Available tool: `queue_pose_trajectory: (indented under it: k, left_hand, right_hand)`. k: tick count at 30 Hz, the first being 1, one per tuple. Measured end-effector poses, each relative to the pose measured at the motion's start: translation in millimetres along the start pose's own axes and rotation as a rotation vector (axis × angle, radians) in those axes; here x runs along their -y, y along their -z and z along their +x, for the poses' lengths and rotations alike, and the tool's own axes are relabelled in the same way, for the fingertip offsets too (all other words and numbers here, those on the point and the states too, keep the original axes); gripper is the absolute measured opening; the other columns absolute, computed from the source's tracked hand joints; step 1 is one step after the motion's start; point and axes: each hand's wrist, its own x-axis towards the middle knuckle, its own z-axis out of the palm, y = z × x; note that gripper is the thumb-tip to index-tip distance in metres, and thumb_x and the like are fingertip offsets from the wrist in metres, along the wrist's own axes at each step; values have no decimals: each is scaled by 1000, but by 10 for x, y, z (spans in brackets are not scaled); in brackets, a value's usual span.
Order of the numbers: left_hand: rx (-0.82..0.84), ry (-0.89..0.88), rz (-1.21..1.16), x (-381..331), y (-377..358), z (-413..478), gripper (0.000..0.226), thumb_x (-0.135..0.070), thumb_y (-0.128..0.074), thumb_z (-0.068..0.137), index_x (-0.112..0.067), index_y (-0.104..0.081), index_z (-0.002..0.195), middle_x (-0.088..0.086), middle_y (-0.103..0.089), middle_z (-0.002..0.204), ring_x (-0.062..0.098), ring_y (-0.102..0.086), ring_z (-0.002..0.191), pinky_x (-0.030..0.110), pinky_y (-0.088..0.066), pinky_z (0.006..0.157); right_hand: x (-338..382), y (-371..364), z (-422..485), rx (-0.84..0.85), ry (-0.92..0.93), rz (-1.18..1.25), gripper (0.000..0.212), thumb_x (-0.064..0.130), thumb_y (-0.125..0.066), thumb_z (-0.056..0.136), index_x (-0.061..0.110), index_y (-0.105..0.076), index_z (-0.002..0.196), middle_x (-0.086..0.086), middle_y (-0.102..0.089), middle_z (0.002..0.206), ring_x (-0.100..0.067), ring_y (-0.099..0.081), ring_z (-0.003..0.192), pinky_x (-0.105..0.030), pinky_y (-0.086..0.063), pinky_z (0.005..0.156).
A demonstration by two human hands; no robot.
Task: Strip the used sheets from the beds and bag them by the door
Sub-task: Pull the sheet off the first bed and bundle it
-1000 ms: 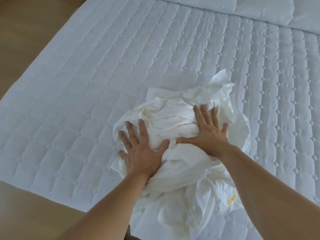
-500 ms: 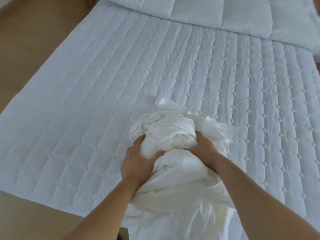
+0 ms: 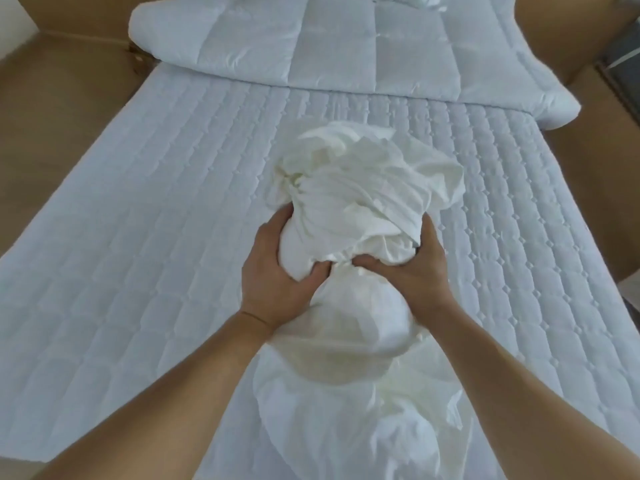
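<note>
Head view, single frame.

Used sheet (image 3: 363, 199): white, crumpled into a bundle, lying about mid-width on the bed (image 3: 138, 244). The upper part is a tight wad with gathered folds. The lower part trails toward the camera as a looser, rounded mass and runs out at the near edge of the frame.

Left grip (image 3: 275, 271): clamped on the sheet, fingers curled up the left flank of the wad, thumb dug into the cloth at the bundle's pinched waist.

Right grip (image 3: 420, 271): clamped on the sheet likewise, fingers wrapped round the right flank, thumb pressed in at the same waist. The two thumbs sit close together. Both forearms are bare.

The bed top is white and quilted, with diamond stitching. A folded white duvet (image 3: 346, 50) lies across the far end, apart from the bundle. Tan floor (image 3: 52, 98) shows on both sides of the bed.

Whether the wad is lifted clear of the bed: cannot tell.
</note>
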Motion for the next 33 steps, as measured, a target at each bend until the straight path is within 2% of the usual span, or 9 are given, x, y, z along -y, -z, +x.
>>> queue_pose_trajectory:
  k: [4,10,13,15,17,20,23,28,33]
  left_hand:
    - [128,14,117,226,-105,-898,84,-66,-64,64,-30,-38,136,-5,-56,125,21,-60,112,36,-50,88]
    - [260,-9,325,215,-256,-1391,69,-66,-55,72,-17,-59,121,3,-66,113,32,-63,106,51,-52,85]
    - [317,48,401,181,-249,-1431,74,-69,-45,77,-12,-63,120,5,-65,118,34,-59,114,51,-48,92]
    - [360,47,438,158,-246,-1454,75,-70,-42,78,-13,-61,123,4,-63,122,31,-56,117,50,-44,96]
    - [409,68,429,134,-232,-1450,75,-71,-40,76,-17,-59,125,-1,-61,125,28,-52,121,49,-41,100]
    - [472,60,379,108,-179,-1466,68,-70,-40,75,-26,-58,124,-10,-58,125,23,-49,123,49,-37,103]
    - [501,0,338,153,-91,-1563,58,-66,-36,81,-32,-58,122,-15,-57,123,19,-50,120,46,-37,103]
    - [307,61,377,204,-51,-1561,54,-48,-30,85,-18,-71,103,-1,-69,110,26,-55,117,38,-32,101]
    - [126,623,373,78,-207,-1156,16,-26,-51,92,-15,-56,102,8,-60,104,32,-48,117,44,-35,90]
  right_hand:
    - [-513,179,-813,23,-182,-137,86,75,-84,40,63,-42,115,34,-62,109,10,-61,96,-25,-52,77]
    - [-743,268,-1564,-54,-389,-115,46,73,-62,58,70,-43,99,37,-63,91,14,-59,84,-20,-45,70]
    - [-591,323,-1464,-31,-529,-130,69,91,-33,63,35,-52,99,18,-67,87,2,-60,85,-29,-46,78]
    - [-487,385,-1368,-25,-604,-341,77,92,-26,66,26,-56,94,7,-60,115,-20,-53,112,-45,-41,98]
    - [-395,421,-1372,-138,-508,-539,76,83,-40,74,20,-57,113,2,-39,144,-24,-28,137,-50,-27,112]
    - [-217,340,-1435,-316,86,-625,69,55,-53,89,16,-41,145,-7,-23,159,-26,-13,149,-52,-15,119]
    - [-220,217,-1311,-20,464,-797,67,66,-36,94,34,-32,152,-3,-17,164,-28,-4,153,-62,-9,118]
    - [-538,189,-933,370,-44,-820,88,93,-8,73,54,7,150,12,0,166,-19,12,152,-63,1,117]
    - [-770,31,-950,409,-350,-778,108,97,1,61,43,-6,154,-5,-42,150,-29,-28,144,-59,-13,115]
